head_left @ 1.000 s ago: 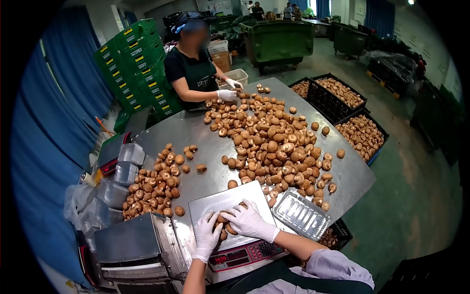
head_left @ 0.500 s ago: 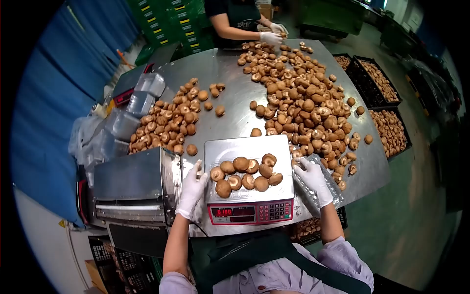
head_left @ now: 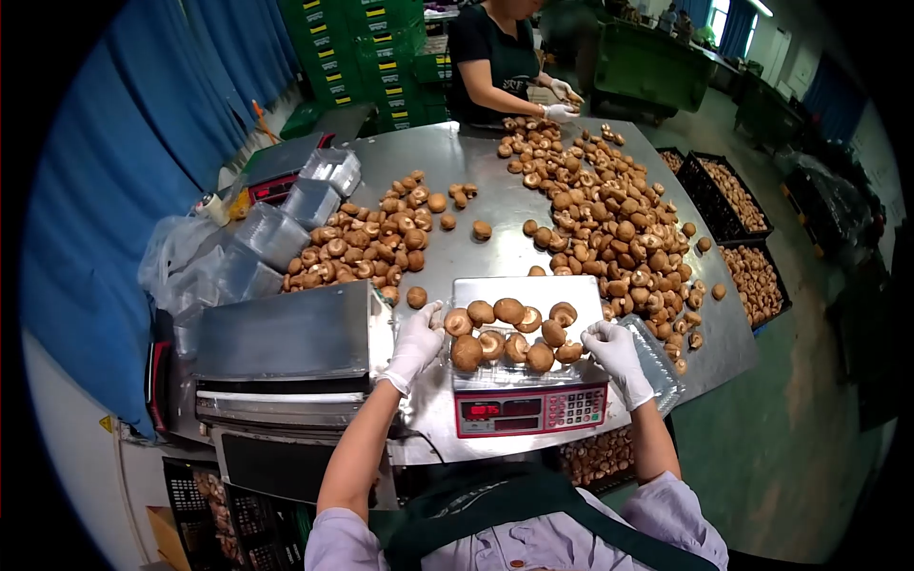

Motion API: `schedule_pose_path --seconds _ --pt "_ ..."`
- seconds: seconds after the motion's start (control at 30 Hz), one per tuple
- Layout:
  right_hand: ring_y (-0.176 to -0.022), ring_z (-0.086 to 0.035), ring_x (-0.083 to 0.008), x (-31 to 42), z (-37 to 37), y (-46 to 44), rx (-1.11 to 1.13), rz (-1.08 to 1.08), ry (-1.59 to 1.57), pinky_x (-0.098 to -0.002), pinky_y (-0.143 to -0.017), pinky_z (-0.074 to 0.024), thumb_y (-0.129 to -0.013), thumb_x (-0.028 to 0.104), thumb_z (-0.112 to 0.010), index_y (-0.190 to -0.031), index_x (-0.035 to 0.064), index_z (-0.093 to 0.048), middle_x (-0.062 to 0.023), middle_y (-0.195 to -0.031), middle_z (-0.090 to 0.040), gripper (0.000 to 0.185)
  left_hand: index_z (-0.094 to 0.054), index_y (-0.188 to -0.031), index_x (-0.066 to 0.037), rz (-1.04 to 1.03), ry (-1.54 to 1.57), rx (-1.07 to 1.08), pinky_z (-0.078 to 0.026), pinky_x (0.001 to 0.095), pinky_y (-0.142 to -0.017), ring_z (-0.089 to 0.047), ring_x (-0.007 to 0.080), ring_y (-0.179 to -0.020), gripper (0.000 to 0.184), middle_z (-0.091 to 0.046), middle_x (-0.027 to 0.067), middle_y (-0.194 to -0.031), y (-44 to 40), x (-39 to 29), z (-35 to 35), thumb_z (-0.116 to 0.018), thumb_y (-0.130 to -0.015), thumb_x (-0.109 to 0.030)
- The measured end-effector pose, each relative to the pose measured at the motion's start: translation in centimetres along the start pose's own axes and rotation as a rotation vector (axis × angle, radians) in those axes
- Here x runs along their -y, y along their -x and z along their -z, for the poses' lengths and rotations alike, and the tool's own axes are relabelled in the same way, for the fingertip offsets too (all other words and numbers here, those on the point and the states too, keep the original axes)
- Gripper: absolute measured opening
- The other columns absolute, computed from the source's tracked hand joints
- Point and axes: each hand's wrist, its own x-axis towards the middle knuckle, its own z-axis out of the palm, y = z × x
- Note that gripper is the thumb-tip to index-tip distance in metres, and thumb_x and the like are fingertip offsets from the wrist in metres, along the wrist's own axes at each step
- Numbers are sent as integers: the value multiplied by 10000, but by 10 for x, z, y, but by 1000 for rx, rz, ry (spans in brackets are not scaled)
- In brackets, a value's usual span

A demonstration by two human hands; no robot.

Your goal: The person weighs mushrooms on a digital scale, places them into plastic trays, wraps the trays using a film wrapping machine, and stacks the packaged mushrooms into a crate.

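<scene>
A clear plastic tray (head_left: 522, 369) holding several brown mushrooms (head_left: 508, 310) is over the steel pan of the digital scale (head_left: 578, 290). My left hand (head_left: 417, 348), in a white glove, pinches the tray's left end. At the right end, my gloved right hand (head_left: 617, 362) has its thumb and fingers closed on the edge. The mushrooms partly hide the tray, so any gap beneath it cannot be made out. Red digits glow on the scale's front panel (head_left: 486, 411). Beside my right hand lies another clear tray (head_left: 662, 366).
A large mushroom heap (head_left: 624, 228) covers the right of the steel table (head_left: 466, 152); a smaller heap (head_left: 367, 238) is left. Stacked clear trays (head_left: 271, 233) stand beside a metal machine (head_left: 286, 333). Across the table, a gloved co-worker (head_left: 490, 67) handles mushrooms. Filled crates (head_left: 752, 281) stand right.
Both hands have moved in from beside the scale and closed on the tray's ends. The display's red digits have changed to a lower number. My view has shifted, showing more of the co-worker.
</scene>
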Motion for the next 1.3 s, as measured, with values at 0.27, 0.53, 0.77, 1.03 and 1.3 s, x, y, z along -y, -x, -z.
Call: schedule_pose_path --seconds 0.27,0.53,0.77,1.03,1.3 --pt "-532 -592 -101 126 -102 17 90 31 -215 -239 -506 -492 -824 176 -598 -828 -52 -614 -84 -670 -634 229 -570 -1213 -63 -73 18 -105 -517 321 -579 -623 200 -575 453 -643 127 -771 19 50 155 -514 -765 -26" --pt "-523 -633 -161 224 -273 -4 239 157 -68 -277 -529 -501 -786 178 -572 -737 -22 -638 -107 -611 -633 216 -616 -1157 -86 -32 -233 -287 -528 343 -696 -674 246 -734 404 -670 187 -915 9 183 309 -531 -764 -43" --pt "-614 -664 -222 264 -325 15 320 104 41 -330 -590 -519 -810 229 -538 -773 -8 -648 -144 -677 -662 264 -598 -1179 -56 46 -48 -129 -525 322 -666 -667 214 -717 397 -674 158 -908 14 247 350 -535 -787 -66" --pt "-744 -648 -288 250 -260 67 197 759 662 -381 -621 -522 -805 276 -628 -972 67 -635 -112 -792 -661 269 -638 -1050 -173 -679 -611 133 -516 363 -721 -616 262 -877 251 -616 91 -963 107 221 403 -594 -805 -142" --pt "-826 -567 -205 224 -271 92 413 1290 924 -338 -683 -511 -815 161 -519 -1066 72 -611 -57 -1182 -556 282 -618 -836 -81 -1111 -940 369 -511 378 -596 -593 260 -711 111 -556 76 -865 116 249 401 -556 -830 -172"
